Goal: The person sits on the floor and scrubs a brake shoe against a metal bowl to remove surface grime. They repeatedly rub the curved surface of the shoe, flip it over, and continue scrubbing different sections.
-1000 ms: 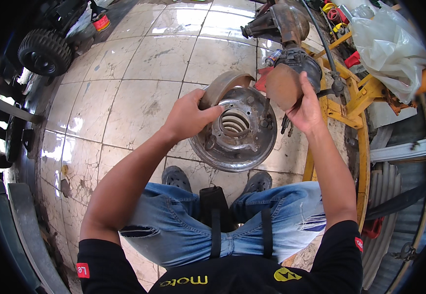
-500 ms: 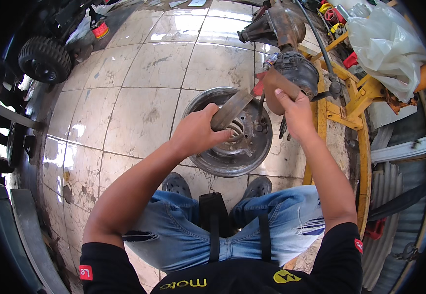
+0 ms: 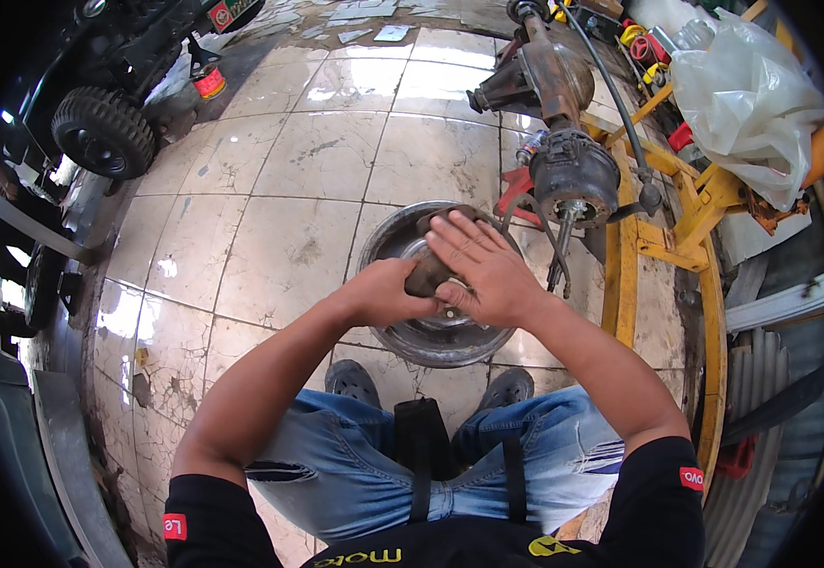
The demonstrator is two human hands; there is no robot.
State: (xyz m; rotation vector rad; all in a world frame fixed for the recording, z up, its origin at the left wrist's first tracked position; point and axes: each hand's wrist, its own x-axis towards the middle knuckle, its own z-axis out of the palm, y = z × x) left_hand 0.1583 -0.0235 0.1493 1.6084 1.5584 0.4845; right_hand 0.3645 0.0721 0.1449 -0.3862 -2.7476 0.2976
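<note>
Left hand (image 3: 385, 293) gripping curved metal piece (image 3: 426, 274), near centre, above round metal dish (image 3: 431, 352). Right hand (image 3: 492, 275) at 3 o'clock of piece, fingers extended flat; can't tell what's under palm. Best: firm left grip, even palm pressure. Writing: red sleeve patch (image 3: 175, 526) 7 o'clock, labelled red tin (image 3: 208, 83) 10, yellow shirt lettering (image 3: 365, 557) 6, second-sleeve patch (image 3: 691, 478) 4.

R grip (image 3: 494, 275) — over from nr axle (image 3: 554, 80) to curved metal pc (image 3: 427, 275), next to L grip (image 3: 380, 292)
</note>
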